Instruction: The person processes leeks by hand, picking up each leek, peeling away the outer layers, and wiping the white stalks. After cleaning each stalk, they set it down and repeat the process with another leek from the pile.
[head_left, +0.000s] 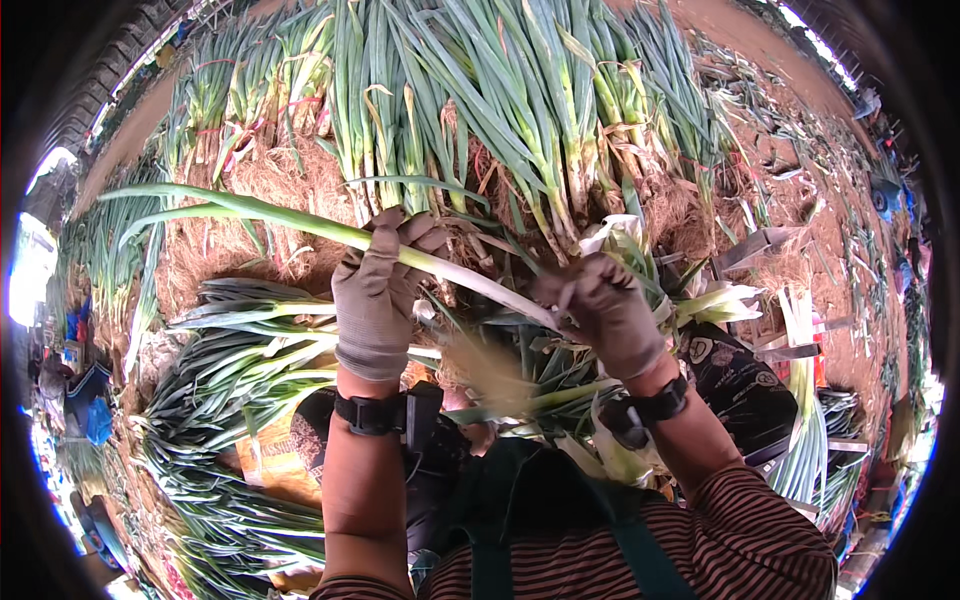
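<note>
My left hand (385, 290), in a grey-brown work glove, is closed round the middle of a long green onion (300, 222). Its green leaves stretch out to the left, and its white shank slants down to the right. At the white end, my right hand (610, 305), gloved the same way, is closed with bent fingers against the stalk; motion blurs its fingertips. A tan, blurred streak (490, 372) shows below the shank, too smeared to name. Loose green onions and stripped leaves (560, 395) lie beneath my hands, in front of my body.
Bundles of green onions (480, 90) with shaggy roots stand in a row ahead. A pile of green onions (230, 420) lies at my left. Pale leaves (720, 303) and a metal bar (755, 248) are at the right, near bare soil (840, 270) strewn with scraps.
</note>
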